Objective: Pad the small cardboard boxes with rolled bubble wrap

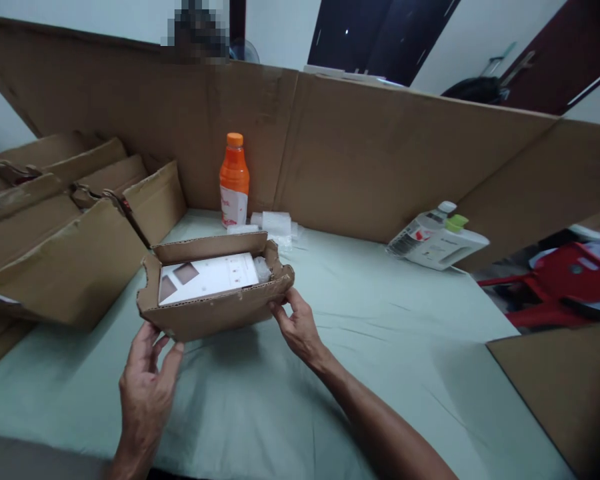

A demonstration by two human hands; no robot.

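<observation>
An open cardboard box (220,310) is held slightly tilted above the table, with a shadow beneath it. Inside lies a white carton (210,277) with two dark square patches, and a wad of clear plastic wrap (261,269) fills the right end. My left hand (147,373) grips the box's lower left corner, thumb on the near side and some fingers hidden underneath. At the right end, my right hand (296,323) pinches the near corner between thumb and fingers.
Several open cardboard boxes (65,260) stand at the left. Behind are an orange bottle (235,180), bubble-wrap bundles (277,225) and a cardboard wall (380,153). A clear bottle (420,230) and white jug (450,247) lean at the back right. A red chair (570,283) stands beyond the table (380,360).
</observation>
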